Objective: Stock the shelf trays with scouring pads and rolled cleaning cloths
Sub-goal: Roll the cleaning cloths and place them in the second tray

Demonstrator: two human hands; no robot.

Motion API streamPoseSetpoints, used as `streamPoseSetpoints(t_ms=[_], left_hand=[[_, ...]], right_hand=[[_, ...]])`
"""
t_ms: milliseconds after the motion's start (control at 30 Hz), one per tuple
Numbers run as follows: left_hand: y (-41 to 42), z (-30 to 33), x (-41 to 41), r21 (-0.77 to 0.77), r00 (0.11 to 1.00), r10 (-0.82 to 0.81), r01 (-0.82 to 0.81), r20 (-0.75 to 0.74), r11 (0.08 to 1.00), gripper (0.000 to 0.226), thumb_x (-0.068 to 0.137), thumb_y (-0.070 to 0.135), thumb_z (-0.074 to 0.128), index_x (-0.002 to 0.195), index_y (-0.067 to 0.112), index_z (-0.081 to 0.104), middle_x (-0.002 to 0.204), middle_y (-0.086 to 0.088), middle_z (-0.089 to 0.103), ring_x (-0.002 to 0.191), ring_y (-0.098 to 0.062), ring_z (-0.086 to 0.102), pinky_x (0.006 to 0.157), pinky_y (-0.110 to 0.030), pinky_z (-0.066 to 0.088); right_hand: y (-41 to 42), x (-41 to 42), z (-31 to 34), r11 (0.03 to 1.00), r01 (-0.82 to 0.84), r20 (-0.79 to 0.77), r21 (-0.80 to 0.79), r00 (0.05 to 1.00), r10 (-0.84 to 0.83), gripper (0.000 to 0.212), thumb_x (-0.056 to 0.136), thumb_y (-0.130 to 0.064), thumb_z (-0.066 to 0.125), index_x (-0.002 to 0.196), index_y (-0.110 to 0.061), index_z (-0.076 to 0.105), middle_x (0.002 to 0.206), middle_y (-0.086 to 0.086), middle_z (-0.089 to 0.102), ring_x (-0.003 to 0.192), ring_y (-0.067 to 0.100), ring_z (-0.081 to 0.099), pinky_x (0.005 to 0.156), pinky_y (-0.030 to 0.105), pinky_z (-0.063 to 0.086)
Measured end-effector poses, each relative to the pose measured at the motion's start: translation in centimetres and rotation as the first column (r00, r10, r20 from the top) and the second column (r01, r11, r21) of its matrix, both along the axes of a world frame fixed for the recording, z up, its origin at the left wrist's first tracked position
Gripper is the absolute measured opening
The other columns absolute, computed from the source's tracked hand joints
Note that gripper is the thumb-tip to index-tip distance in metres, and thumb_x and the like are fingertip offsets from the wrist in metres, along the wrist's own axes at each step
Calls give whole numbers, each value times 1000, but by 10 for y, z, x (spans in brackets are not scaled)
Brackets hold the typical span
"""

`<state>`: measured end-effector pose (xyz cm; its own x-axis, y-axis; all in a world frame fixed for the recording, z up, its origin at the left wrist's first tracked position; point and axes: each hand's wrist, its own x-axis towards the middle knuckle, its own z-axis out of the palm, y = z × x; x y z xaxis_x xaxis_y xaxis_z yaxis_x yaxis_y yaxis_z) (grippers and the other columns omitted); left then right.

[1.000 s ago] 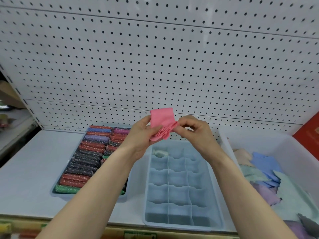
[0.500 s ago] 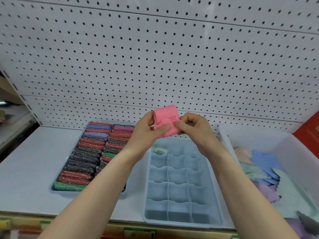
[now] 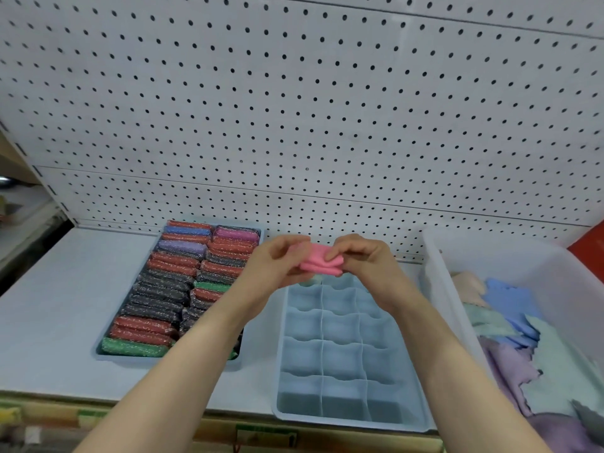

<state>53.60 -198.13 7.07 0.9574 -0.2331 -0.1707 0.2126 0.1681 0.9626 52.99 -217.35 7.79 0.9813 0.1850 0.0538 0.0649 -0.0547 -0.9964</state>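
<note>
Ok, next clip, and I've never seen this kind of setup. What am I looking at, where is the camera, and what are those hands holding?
No machine here: a person works bare-handed, filmed by a camera worn on their head, looking forward and down at a store shelf backed by pegboard. The left hand and right hand together pinch a folded pink cloth above a divided tray, whose visible compartments are nearly all empty. To the left sits a tray packed with glittery scouring pads in rows. On the right, a clear bin holds loose cloths in pastel colours.
</note>
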Motion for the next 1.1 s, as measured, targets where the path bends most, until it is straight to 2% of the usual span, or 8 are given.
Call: streamPoseSetpoints(t_ms=[200, 333, 400, 500, 633, 733, 967, 1100], left_hand=[[-1, -25, -4, 145, 998, -18, 10, 53, 989, 24, 86, -1, 68, 106, 12, 67, 108, -13, 65, 83, -15, 70, 73, -27, 58], [-13, -36, 0, 342, 984, -94, 37, 152, 939, 27, 86, 2, 70, 111, 11, 65, 102, -3, 66, 84, -15, 67, 76, -20, 55], [-15, -45, 11, 579, 947, -162, -30, 277, 814, 33, 85, 9, 72, 116, 15, 64, 105, 1, 67, 91, -13, 66, 83, -20, 51], [-15, -62, 33, 809, 859, -311, -182, 408, 558, 40, 83, 13, 73, 122, 12, 64, 118, -6, 65, 106, -22, 61, 91, -30, 45], [-27, -82, 61, 919, 722, -575, -237, 384, 315, 40, 65, -1, 79, 103, 7, 71, 101, -12, 68, 95, -37, 62, 80, -38, 50], [-38, -85, 66, 949, 679, -663, -256, 313, 186, 33, 78, 1, 67, 109, 14, 67, 104, -7, 64, 103, -32, 57, 80, -36, 46], [-40, -100, 72, 958, 751, -596, -214, 285, 189, 32, 74, -4, 68, 101, 13, 70, 89, -6, 66, 91, -32, 61, 66, -36, 48], [-39, -102, 71, 963, 763, -589, -192, 268, 189, 32, 68, -4, 73, 95, 13, 71, 84, -4, 66, 87, -29, 61, 62, -34, 49]], right_hand=[[-13, -2, -11, 994, -86, -253, -64, 965, 67, 20, 96, -16, 58, 111, -13, 70, 98, 9, 69, 88, 15, 65, 78, 29, 56], [-28, 6, -32, 949, -189, -328, -252, 939, 100, 18, 86, -16, 73, 102, -7, 73, 88, 9, 72, 80, 15, 64, 73, 25, 54], [-39, 16, -46, 935, -23, -268, -354, 960, -78, 16, 83, -22, 75, 95, -12, 73, 84, 8, 72, 77, 23, 65, 75, 32, 56], [-54, 30, -62, 654, 221, 39, -724, 959, -281, 9, 78, -26, 70, 86, -21, 67, 81, 3, 70, 77, 24, 62, 71, 34, 47], [-46, 41, -74, 467, 230, 134, -854, 964, -230, 18, 82, -18, 66, 99, -24, 68, 91, 0, 70, 88, 24, 62, 70, 33, 45], [-38, 51, -82, 371, 185, 136, -910, 979, -155, 24, 82, -19, 64, 103, -29, 69, 98, 1, 71, 96, 25, 62, 73, 32, 45], [-31, 54, -87, 411, 202, 215, -889, 976, -15, 20, 76, -11, 66, 93, -21, 72, 88, 0, 71, 91, 25, 59, 74, 34, 45], [-20, 60, -89, 377, 123, 120, -918, 992, -32, 20, 82, -16, 61, 98, -21, 70, 92, 4, 70, 96, 25, 58, 73, 33, 45]])
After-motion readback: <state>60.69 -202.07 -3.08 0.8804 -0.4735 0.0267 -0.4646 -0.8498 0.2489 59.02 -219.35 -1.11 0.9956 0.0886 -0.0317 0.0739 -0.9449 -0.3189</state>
